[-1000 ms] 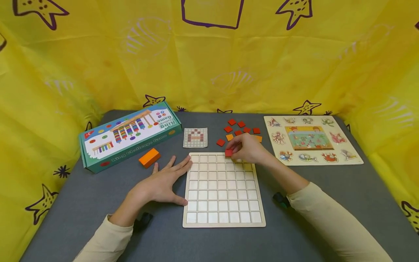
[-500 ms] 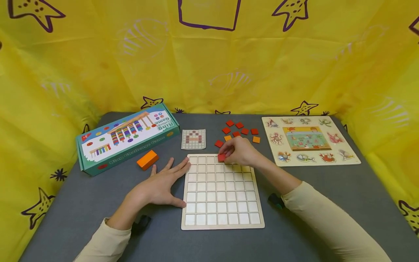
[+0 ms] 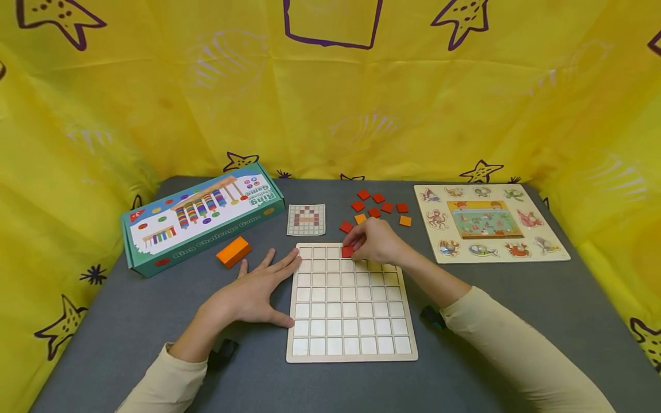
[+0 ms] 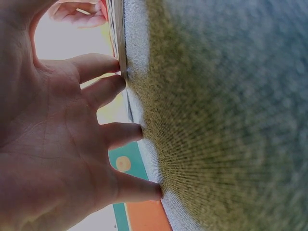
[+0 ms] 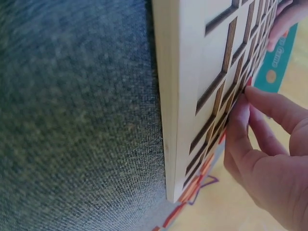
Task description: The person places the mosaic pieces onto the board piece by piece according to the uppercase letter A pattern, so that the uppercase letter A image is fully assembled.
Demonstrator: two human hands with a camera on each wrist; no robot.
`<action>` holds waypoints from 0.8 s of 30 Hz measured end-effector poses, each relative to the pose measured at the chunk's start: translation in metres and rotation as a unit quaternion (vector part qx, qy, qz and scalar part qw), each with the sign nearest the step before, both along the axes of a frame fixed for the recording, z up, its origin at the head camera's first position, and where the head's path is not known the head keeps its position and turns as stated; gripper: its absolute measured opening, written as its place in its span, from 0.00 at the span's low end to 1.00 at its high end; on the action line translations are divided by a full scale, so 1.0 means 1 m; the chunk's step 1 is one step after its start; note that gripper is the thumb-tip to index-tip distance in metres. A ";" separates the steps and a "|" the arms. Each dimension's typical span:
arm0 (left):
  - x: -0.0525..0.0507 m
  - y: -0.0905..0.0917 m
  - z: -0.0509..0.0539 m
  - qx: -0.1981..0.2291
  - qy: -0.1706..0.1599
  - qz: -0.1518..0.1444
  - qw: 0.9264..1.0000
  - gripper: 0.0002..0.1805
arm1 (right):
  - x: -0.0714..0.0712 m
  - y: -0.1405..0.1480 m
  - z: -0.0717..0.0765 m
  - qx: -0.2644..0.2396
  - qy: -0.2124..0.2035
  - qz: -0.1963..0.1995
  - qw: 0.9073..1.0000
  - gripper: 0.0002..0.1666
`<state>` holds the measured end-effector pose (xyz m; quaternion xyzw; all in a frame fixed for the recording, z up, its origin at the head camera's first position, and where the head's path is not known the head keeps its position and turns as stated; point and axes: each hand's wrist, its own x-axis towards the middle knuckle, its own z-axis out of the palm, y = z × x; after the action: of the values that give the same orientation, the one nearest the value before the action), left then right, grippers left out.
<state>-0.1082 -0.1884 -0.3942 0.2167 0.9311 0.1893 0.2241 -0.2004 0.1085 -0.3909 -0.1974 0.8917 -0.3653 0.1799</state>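
A pale wooden board (image 3: 351, 358) with a grid of square recesses lies on the table. My right hand (image 3: 381, 241) pinches a red square tile (image 3: 347, 251) at the fourth recess of the top row; whether it lies fully flat cannot be told. In the right wrist view, thumb and fingers meet on the tile, of which only a red sliver shows. My left hand (image 3: 255, 289) is spread beside the board, thumb and a finger touching its left edge. Beyond the board are several loose red tiles (image 3: 378, 198), two orange tiles (image 3: 405, 221) and a small pattern card (image 3: 306, 219).
Back left stands a green Ring Challenge Game box (image 3: 203, 218), with an orange block (image 3: 233, 252) in front of it. A sea-animal puzzle board (image 3: 490, 223) lies at the right. Yellow cloth (image 3: 330, 115) hangs behind and around the grey table (image 3: 465, 367).
My right hand has moved left along the top row with the red tile, from about the fifth recess to the fourth. My left hand has stayed at the board's edge.
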 end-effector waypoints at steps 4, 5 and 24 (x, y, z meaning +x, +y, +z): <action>0.000 0.000 -0.001 0.000 -0.001 0.000 1.000 0.68 | 0.000 -0.001 -0.001 0.010 0.001 -0.003 1.000 0.13; 0.000 0.000 -0.001 -0.001 -0.002 0.001 1.000 0.68 | -0.001 -0.001 -0.001 0.012 0.003 -0.002 1.000 0.13; -0.001 -0.001 -0.001 0.002 0.000 -0.003 1.000 0.69 | -0.001 -0.001 -0.003 0.011 -0.003 -0.007 1.000 0.15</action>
<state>-0.1092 -0.1893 -0.3956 0.2199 0.9302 0.1905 0.2237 -0.2013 0.1078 -0.3940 -0.1879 0.8966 -0.3570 0.1825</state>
